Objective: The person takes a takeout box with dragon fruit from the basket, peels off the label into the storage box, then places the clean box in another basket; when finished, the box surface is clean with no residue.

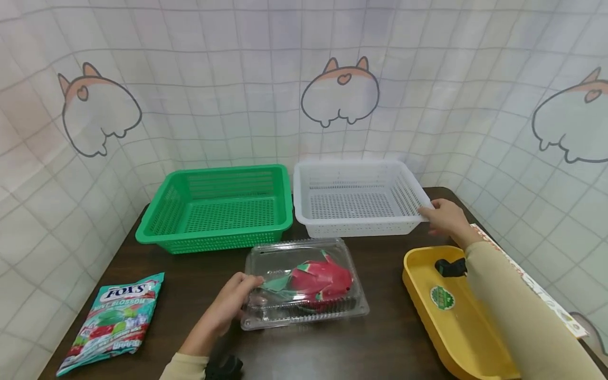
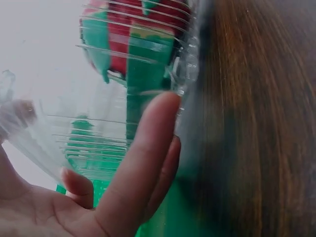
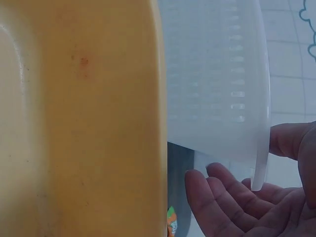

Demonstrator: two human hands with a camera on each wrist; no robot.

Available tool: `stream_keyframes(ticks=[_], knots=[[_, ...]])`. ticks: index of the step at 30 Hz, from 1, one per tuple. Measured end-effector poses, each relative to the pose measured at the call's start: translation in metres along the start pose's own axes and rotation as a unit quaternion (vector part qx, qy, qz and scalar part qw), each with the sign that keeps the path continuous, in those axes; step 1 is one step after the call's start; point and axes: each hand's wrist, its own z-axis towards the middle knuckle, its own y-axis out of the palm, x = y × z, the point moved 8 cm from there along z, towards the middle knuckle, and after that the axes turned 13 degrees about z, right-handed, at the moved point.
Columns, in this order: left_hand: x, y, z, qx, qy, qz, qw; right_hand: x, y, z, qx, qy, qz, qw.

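Observation:
A clear plastic clamshell box (image 1: 285, 258) lies on the dark table with a pink dragon fruit (image 1: 328, 279) inside, its green leaf tips to the left. My left hand (image 1: 230, 303) grips the box's left end. In the left wrist view one long finger (image 2: 148, 148) lies along its side near the table, and others reach across the plastic. At the back right stands a white perforated basket (image 1: 361, 228). My right hand (image 1: 446, 217) holds its right rim; the right wrist view has the thumb (image 3: 286, 139) on the rim's outside and curled fingers below.
A green basket (image 1: 223, 235) stands back left, beside the white one. A teal candy bag (image 1: 114, 319) lies front left. The yellow tray (image 1: 439, 322) with a round green sticker sits front right, under my right forearm. Patterned cloth (image 1: 237, 79) hangs around the table's back and sides.

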Motion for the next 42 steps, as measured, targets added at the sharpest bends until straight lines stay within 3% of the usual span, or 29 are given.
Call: stream_keyframes(ticks=[5,8,13,17,25,29,34,39,42], knots=[[0.015,-0.005,-0.003,-0.032,0.037,-0.03,0.9984,-0.009,-0.002,0.001,-0.003,-0.004,0.0,1.0],[0.029,-0.008,-0.004,-0.063,0.038,-0.072,0.9947,-0.011,-0.004,0.002,0.001,-0.002,0.001,1.0],[0.066,-0.011,-0.003,-0.109,0.058,-0.106,0.9866,-0.005,-0.004,0.001,0.002,-0.002,0.001,1.0],[0.098,-0.013,0.009,-0.109,0.071,-0.103,0.9862,0.002,-0.004,0.001,0.009,-0.007,0.001,0.9999],[0.148,-0.002,0.058,-0.074,0.032,-0.113,0.9903,0.006,-0.002,0.002,0.013,-0.008,0.005,0.9999],[0.167,0.01,0.085,-0.044,0.03,-0.091,0.9944,0.006,-0.006,0.001,0.016,-0.011,0.014,0.9997],[0.177,0.03,0.109,-0.017,0.017,-0.06,0.9979,0.01,-0.008,0.0,0.018,-0.011,0.021,0.9996],[0.179,0.048,0.123,0.012,0.01,-0.03,0.9994,0.012,-0.004,0.0,0.019,-0.017,0.027,0.9993],[0.178,0.053,0.131,0.046,0.001,-0.023,0.9987,0.013,-0.002,0.001,0.021,-0.014,0.032,0.9992]])
